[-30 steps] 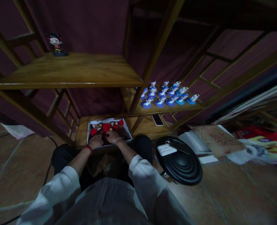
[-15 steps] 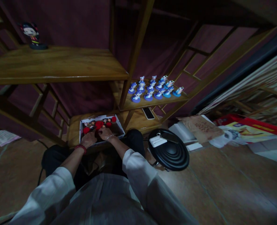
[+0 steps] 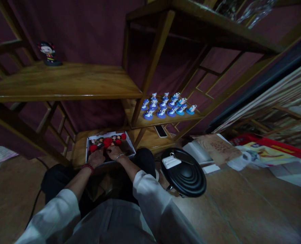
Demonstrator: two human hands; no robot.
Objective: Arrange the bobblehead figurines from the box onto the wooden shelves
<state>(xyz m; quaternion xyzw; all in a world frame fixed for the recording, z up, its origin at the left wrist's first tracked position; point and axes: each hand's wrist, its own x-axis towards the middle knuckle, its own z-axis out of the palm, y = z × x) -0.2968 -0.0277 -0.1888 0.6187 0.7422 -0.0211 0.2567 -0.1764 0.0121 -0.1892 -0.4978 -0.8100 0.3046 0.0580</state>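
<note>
A shallow white box (image 3: 131, 145) lies on the low wooden shelf in front of me, with several small dark-haired figurines (image 3: 99, 141) and red round pieces (image 3: 107, 142) inside. Over its near left part is my left hand (image 3: 96, 158), a red bead bracelet at the wrist; its fingers point down into the box and are partly hidden. Close beside it, my right hand (image 3: 113, 153) reaches in with bent fingers, a silver bangle on that wrist. Whatever the fingertips touch is too dark and small to make out.
Purple-and-white figurines (image 3: 163, 112) stand in rows on the shelf to the right, above a phone (image 3: 161, 131). One figurine (image 3: 48, 54) stands on the upper left shelf. A black round stool (image 3: 188, 173) bears a white case (image 3: 171, 162). Cardboard boxes (image 3: 211, 147) lie farther right.
The view has tilted upward, so the shelves sit lower in the picture. Both hands stay over the box, their fingers only slightly shifted.
</note>
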